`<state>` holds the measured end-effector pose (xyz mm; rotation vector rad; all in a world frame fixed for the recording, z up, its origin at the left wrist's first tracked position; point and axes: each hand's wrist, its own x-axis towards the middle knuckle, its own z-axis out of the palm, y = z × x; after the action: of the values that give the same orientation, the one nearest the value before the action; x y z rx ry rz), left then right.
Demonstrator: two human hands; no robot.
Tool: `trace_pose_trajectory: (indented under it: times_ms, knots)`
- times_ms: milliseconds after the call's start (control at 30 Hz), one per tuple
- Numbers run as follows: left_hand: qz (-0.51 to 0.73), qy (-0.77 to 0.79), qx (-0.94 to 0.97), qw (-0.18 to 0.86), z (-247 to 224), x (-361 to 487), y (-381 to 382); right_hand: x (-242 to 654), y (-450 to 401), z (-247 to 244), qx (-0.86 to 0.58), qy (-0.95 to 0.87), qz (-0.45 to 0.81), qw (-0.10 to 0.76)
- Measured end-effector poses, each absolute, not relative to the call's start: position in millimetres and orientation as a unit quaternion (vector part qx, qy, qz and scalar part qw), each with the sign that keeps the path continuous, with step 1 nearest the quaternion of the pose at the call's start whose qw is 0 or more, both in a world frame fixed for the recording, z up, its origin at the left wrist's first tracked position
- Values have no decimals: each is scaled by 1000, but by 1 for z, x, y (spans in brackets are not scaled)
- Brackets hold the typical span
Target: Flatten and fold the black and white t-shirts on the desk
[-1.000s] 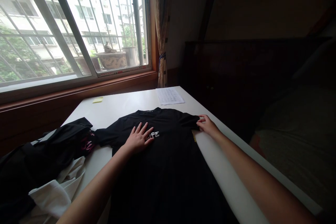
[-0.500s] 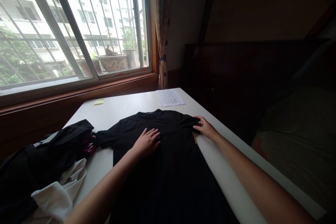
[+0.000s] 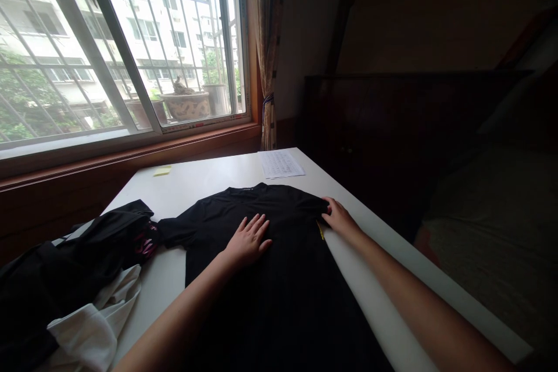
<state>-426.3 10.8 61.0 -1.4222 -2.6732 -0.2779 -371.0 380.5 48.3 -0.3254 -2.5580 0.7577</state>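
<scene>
A black short-sleeved T-shirt [image 3: 279, 279] lies spread on a white table [image 3: 204, 171], its collar toward the far side. My left hand [image 3: 249, 240] rests flat on its chest, fingers spread. At the end of the right-hand sleeve, my right hand [image 3: 340, 218] pinches the cuff between thumb and fingers. A thin yellow strip [image 3: 321, 229], perhaps a tape measure, sticks out from beside the shirt just below that sleeve. The lower part of the shirt is very dark, and my left forearm covers some of it.
A heap of black clothes [image 3: 65, 279] with a pink-patterned piece [image 3: 146, 241] and a white cloth [image 3: 85, 331] lies on the left. Printed sheets [image 3: 281, 163] and yellow sticky notes [image 3: 162, 170] lie at the far end. Beyond are a barred window and a tied curtain [image 3: 269, 116].
My right hand has closed on the sleeve's cuff, its fingers drawing nearer together. My left hand has slid very slightly to the right on the shirt, fingers spreading a little.
</scene>
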Motion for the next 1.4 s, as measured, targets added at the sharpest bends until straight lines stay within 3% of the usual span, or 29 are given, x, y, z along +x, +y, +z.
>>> trace_pose_trajectory:
  times_ms: [167,300,433,667,1000,1233,1400]
  knots:
    - [-86,-869,-485,53,64,-412,-3,-363,370,53,-97,-936,233,244]
    - [-71,-849,-521,50,63,-391,-23,-356,356,64,-97,-941,108,307]
    - [-76,-844,-527,71,61,-373,-36,-355,329,77,-15,-944,81,321]
    - [-69,-863,-499,44,68,-377,-49,-370,268,74,155,-951,144,225]
    - [-27,-935,-350,43,72,-408,-73,-382,247,64,146,-983,107,34]
    - [-33,-944,-324,48,88,-441,-81,-390,259,62,108,-987,119,21]
    - [-35,-951,-297,81,97,-476,-77,-413,248,69,73,-982,141,105]
